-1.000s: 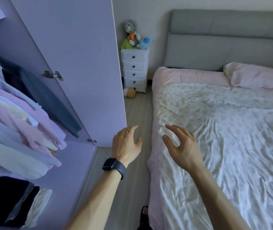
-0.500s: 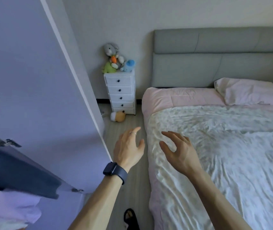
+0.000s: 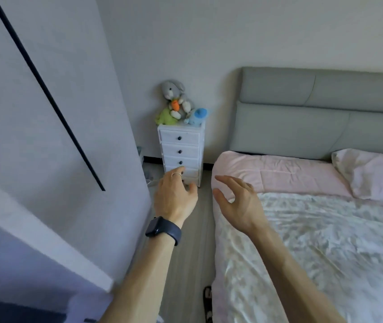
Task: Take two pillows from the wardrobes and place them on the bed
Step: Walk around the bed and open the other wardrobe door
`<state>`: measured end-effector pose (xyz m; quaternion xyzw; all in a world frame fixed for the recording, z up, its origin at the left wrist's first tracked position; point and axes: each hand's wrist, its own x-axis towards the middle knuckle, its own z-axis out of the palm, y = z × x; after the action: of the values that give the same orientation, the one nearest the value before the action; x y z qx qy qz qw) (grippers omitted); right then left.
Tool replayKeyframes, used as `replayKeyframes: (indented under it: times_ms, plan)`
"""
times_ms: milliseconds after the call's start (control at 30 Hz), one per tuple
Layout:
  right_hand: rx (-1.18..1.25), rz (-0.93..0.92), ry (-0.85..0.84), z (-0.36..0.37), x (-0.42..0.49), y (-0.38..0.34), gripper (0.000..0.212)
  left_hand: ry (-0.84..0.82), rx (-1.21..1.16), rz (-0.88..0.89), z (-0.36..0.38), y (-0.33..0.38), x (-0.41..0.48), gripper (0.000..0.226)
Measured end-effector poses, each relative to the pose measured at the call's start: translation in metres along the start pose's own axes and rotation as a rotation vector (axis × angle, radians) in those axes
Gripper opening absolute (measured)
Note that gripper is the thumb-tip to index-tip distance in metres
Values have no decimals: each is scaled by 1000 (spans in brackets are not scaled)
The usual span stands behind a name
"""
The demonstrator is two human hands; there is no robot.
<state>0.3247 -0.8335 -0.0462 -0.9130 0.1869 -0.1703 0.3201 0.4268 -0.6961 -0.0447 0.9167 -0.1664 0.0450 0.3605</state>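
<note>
A bed (image 3: pixel 302 180) with a pink sheet, a pale floral cover and a grey headboard fills the right. One pink pillow (image 3: pixel 372 173) lies at its head on the far right. The lilac wardrobe (image 3: pixel 57 136) stands on the left, with an open door edge at the lower left. My left hand (image 3: pixel 174 197), wearing a ring and a dark watch, hovers over the floor gap with fingers apart. My right hand (image 3: pixel 237 203) floats above the bed's left edge, also holding nothing.
A narrow white chest of drawers (image 3: pixel 181 150) stands against the back wall between wardrobe and bed, with several soft toys (image 3: pixel 179 106) on top. A strip of wood floor (image 3: pixel 193 252) runs between them. A slipper (image 3: pixel 207 301) shows at the bottom.
The view has swung up and away from the open wardrobe; the hanging clothes have left the frame. Both hands stay raised and empty, now further along the gap toward the drawers.
</note>
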Motion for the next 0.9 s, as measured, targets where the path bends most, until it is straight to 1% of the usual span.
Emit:
replayKeyframes:
  times_ms: [133,233,300,433,600,667,767,833,900]
  plan:
    - [50,-121,-57,23,92,-5,37,132,5,-136,4,-18,64,47]
    - [61,-244,-152,45,159,-17,36,266,13,-268,-4,-37,104,47]
    - [71,-323,-211,58,194,-27,36,326,46,-321,-16,-48,120,47]
    - [141,-510,-335,94,266,-70,38,491,117,-431,-57,-75,148,48]
    - [189,-758,-422,145,318,-135,40,724,211,-504,-107,-103,165,46]
    - [237,-821,-425,165,332,-161,40,841,285,-497,-120,-111,172,44]
    - [326,-932,-375,192,351,-199,42,1033,447,-423,-139,-127,191,44]
    - [365,-1015,-312,210,361,-221,44,1112,556,-360,-150,-138,206,45]
    - [410,-1075,-220,225,372,-241,45,1154,626,-334,-159,-147,224,48]
